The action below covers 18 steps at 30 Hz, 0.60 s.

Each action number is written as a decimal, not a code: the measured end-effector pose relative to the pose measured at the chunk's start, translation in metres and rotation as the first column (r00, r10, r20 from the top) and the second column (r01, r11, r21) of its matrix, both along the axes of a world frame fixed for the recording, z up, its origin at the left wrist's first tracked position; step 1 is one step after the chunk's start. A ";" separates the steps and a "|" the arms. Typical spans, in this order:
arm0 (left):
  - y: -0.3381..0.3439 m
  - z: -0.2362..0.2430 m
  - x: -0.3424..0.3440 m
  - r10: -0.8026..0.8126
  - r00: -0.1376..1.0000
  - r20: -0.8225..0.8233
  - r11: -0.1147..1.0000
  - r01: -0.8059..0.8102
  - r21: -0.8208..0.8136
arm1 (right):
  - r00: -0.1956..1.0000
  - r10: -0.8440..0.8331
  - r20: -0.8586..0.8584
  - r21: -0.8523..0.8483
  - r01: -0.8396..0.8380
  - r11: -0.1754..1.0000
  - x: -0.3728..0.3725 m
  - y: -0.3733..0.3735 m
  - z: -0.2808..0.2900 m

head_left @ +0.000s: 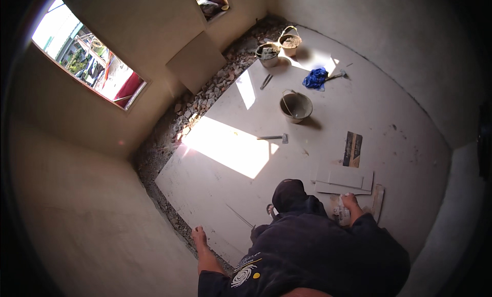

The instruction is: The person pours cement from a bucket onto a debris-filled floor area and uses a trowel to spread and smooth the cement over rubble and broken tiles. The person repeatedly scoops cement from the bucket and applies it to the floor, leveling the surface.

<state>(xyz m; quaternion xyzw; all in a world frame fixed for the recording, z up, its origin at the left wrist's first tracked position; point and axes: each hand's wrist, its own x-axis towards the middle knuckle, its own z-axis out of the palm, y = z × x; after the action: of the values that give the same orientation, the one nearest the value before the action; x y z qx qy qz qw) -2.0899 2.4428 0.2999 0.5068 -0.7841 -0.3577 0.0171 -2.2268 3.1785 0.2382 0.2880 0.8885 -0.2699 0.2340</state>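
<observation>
My left hand (199,236) is at the left edge of the large pale floor tiles (205,194), by the strip of rubble along the wall. Its fingers look curled; whatever they may hold is too small to see. On the other side, my right hand (349,200) is closed, just above a crumpled whitish wrapper with print (340,212). What lies in its grip is hidden. Beside it are stacked cut tile pieces (343,179) and a narrow tile strip (378,202). My dark-clothed knee (291,195) is bent between my arms.
Ahead stands a bucket (296,107), with a hammer (277,138) lying nearer. Two filled buckets, one grey (268,61) and one cream (290,50), stand farther off. Pliers (266,82), a blue bag (314,79), another hammer (338,75) and flattened cardboard (352,149) lie around. Rubble (205,99) borders the tiles.
</observation>
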 end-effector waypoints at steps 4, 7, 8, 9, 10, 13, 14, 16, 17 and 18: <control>0.017 0.044 -0.186 -0.154 0.927 -0.341 0.973 0.202 0.111 | 0.925 0.020 0.379 -0.245 0.079 0.966 -0.033 -0.083 -0.002; 0.042 0.060 -0.250 -0.318 0.888 -0.331 0.927 0.364 0.086 | 0.899 0.109 0.424 -0.274 0.013 0.962 -0.116 -0.116 0.004; 0.044 0.058 -0.255 -0.285 0.923 -0.260 0.932 0.330 0.148 | 0.904 0.125 0.409 -0.282 -0.005 0.959 -0.153 -0.121 0.007; 0.044 0.053 -0.251 -0.201 0.952 -0.231 0.939 0.254 0.233 | 0.922 0.183 0.341 -0.233 -0.106 0.967 -0.195 -0.128 0.009; 0.038 0.046 -0.240 -0.156 0.977 -0.144 0.933 0.193 0.303 | 0.922 0.221 0.317 -0.155 -0.180 0.971 -0.241 -0.134 0.012; 0.025 0.011 -0.177 0.200 0.976 0.090 0.933 -0.218 0.287 | 0.923 0.384 -0.009 -0.045 -0.384 0.922 -0.379 -0.163 0.035; 0.027 -0.001 -0.149 0.321 0.940 0.111 0.899 -0.340 0.275 | 0.930 0.354 -0.104 -0.014 -0.357 0.934 -0.419 -0.179 0.045; 0.037 -0.025 -0.105 0.425 0.897 0.118 0.811 -0.435 0.392 | 0.920 0.306 -0.244 -0.105 -0.338 0.935 -0.489 -0.215 0.069; 0.040 -0.034 -0.092 0.386 0.897 0.218 0.815 -0.442 0.375 | 0.926 0.238 -0.293 -0.185 -0.299 0.936 -0.515 -0.238 0.079; 0.043 -0.043 -0.088 0.338 0.891 0.302 0.825 -0.435 0.360 | 0.924 0.177 -0.338 -0.239 -0.267 0.934 -0.536 -0.261 0.089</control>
<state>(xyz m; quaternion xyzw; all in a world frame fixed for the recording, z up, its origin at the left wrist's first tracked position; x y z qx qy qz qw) -2.1782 2.4860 0.2567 0.6846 -0.5659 -0.4465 -0.1082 -2.7628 2.9179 0.3270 0.1023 0.8939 -0.4065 0.1588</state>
